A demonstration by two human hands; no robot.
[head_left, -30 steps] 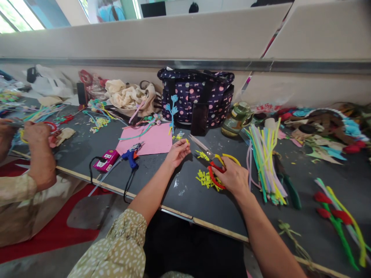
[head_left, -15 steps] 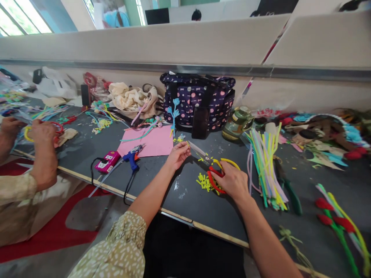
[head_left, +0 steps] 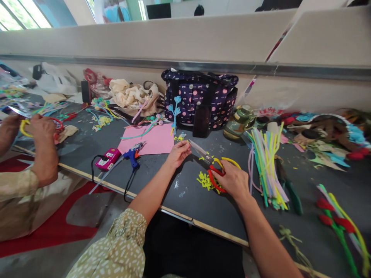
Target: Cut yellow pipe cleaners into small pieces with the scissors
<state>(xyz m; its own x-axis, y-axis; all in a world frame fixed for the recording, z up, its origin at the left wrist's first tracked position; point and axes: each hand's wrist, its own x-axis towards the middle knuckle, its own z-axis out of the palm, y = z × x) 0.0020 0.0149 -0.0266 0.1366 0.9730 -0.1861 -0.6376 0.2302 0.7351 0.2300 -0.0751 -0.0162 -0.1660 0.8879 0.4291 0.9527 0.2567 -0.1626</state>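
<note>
My right hand [head_left: 234, 178] is closed around the red and yellow handles of a pair of scissors [head_left: 206, 156]. The blades point up and left, and their tips reach my left hand [head_left: 180, 152]. The fingers of that hand are pinched together; what they hold is too small to make out. Below the scissors lies a pile of short yellow pipe cleaner pieces [head_left: 205, 181]. A few more yellow bits are scattered around the blades. Just beyond my left hand, a blue pipe cleaner flower stem [head_left: 174, 112] stands in front of the dark patterned bag.
Left are pink paper [head_left: 153, 143], a blue glue gun [head_left: 133, 156] and a magenta box [head_left: 108, 159]. Behind stand a patterned bag [head_left: 185, 90], a phone [head_left: 202, 120] and a jar [head_left: 238, 122]. Pipe cleaners [head_left: 266, 166] and pliers [head_left: 290, 189] lie right. A co-worker's hand [head_left: 42, 129] holds scissors.
The camera view has shifted slightly. My hands and the scissors keep nearly the same pose. At the far left, the co-worker's scissors have tilted a little.
</note>
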